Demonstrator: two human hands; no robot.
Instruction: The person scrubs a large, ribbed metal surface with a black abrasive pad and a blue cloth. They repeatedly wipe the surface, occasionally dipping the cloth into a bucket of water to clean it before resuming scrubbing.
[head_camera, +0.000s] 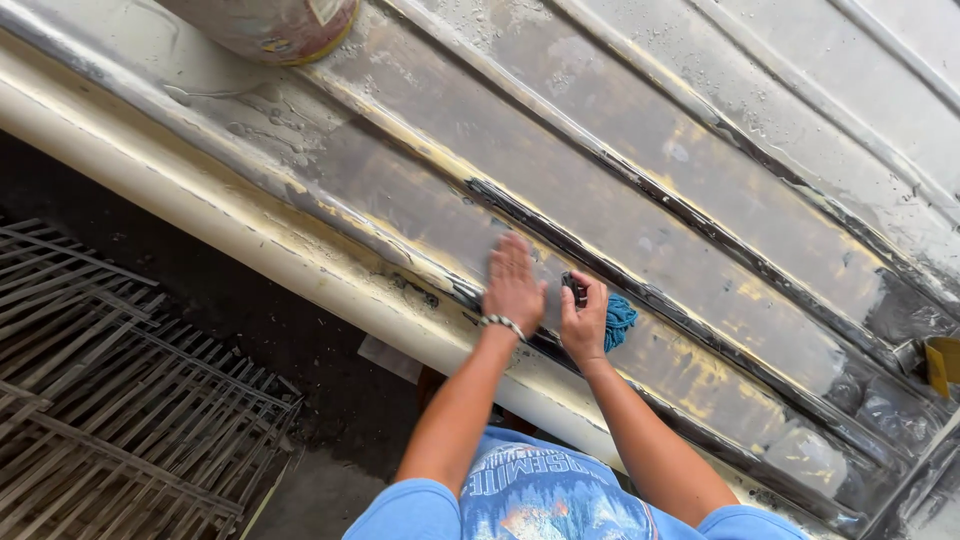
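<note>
A person in a blue shirt is pressing the left hand (514, 283), fingers spread flat and holding nothing, against a wet, ribbed metal panel (700, 190). The right hand (584, 318), just beside it, is gripping a small dark block (575, 289) and a blue cloth (619, 318) against the same panel.

Ribbed metal panel (640, 190): sanded, dull grey, wet, patchy yellow filler. Blue cloth (619, 320): soft, crumpled. Wire racks (110, 390): thin bare metal, matt. Bracelet (502, 322): shiny beads.
</note>
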